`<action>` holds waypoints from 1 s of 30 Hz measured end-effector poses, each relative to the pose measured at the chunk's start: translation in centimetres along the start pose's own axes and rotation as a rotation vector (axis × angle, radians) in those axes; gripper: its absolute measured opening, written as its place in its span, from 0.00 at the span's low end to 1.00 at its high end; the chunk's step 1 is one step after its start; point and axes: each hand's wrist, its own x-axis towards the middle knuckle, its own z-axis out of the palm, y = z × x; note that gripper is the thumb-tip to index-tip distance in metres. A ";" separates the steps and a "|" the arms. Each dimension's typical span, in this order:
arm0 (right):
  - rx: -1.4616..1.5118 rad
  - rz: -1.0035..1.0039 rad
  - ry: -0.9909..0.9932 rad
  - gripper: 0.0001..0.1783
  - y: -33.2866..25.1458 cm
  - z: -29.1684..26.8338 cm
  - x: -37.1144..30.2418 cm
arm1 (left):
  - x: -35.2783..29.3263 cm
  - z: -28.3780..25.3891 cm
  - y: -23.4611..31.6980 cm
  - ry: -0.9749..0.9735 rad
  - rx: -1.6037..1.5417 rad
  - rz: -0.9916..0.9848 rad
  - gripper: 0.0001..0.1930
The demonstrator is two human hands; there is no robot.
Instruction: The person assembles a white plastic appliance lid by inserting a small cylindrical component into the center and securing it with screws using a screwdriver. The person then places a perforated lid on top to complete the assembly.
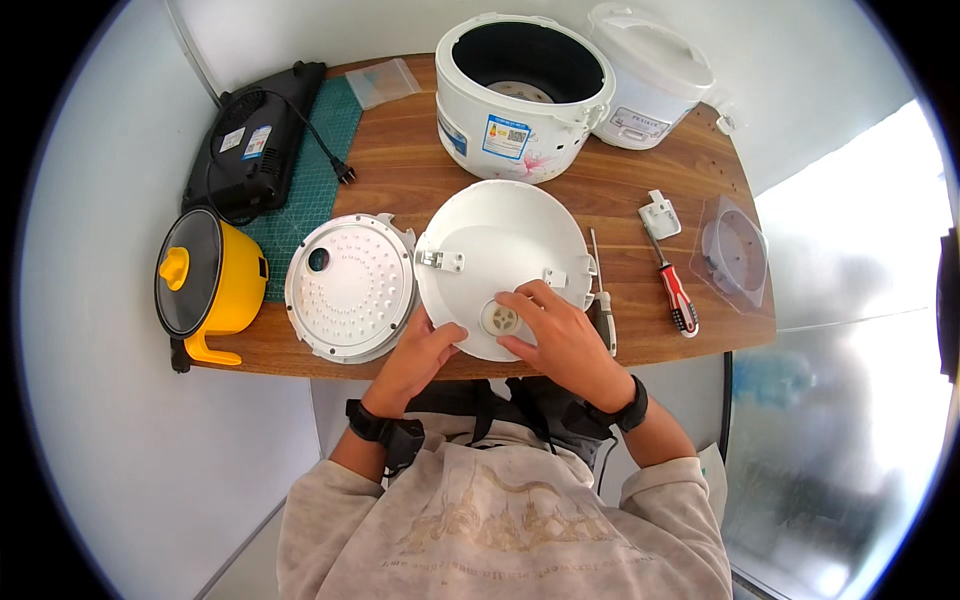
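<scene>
A white, shallow rice cooker lid shell [500,230] lies at the table's front edge with its hollow inside facing up. My left hand [412,362] grips the shell's lower-left rim, thumb on the inner side and the other fingers mostly hidden. Near the shell's lower edge sits a round, slotted vent piece [500,319]. My right hand [562,342] reaches over the right rim, its thumb and index finger on opposite sides of the vent piece. Just left of the shell lies a round, dimpled metal inner lid plate [350,285] with one dark hole.
Behind the shell stand an open rice cooker body [490,150] and another white cooker [650,90]. A screwdriver [677,300], a second screwdriver [604,320], a white bracket [659,215] and a clear plastic tray [735,255] lie right. Left are a yellow pot [235,280] and a black appliance [250,150].
</scene>
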 end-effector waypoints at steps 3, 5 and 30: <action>-0.003 0.007 0.003 0.27 -0.1 -0.1 -0.1 | 0.0 0.1 0.1 0.002 -0.002 -0.017 0.35; -0.039 0.011 0.016 0.27 -0.4 0.0 -0.2 | 0.0 0.1 0.2 0.001 -0.006 -0.023 0.36; -0.004 0.013 0.033 0.19 -0.8 0.8 0.2 | 0.1 0.1 0.0 -0.003 0.037 0.001 0.34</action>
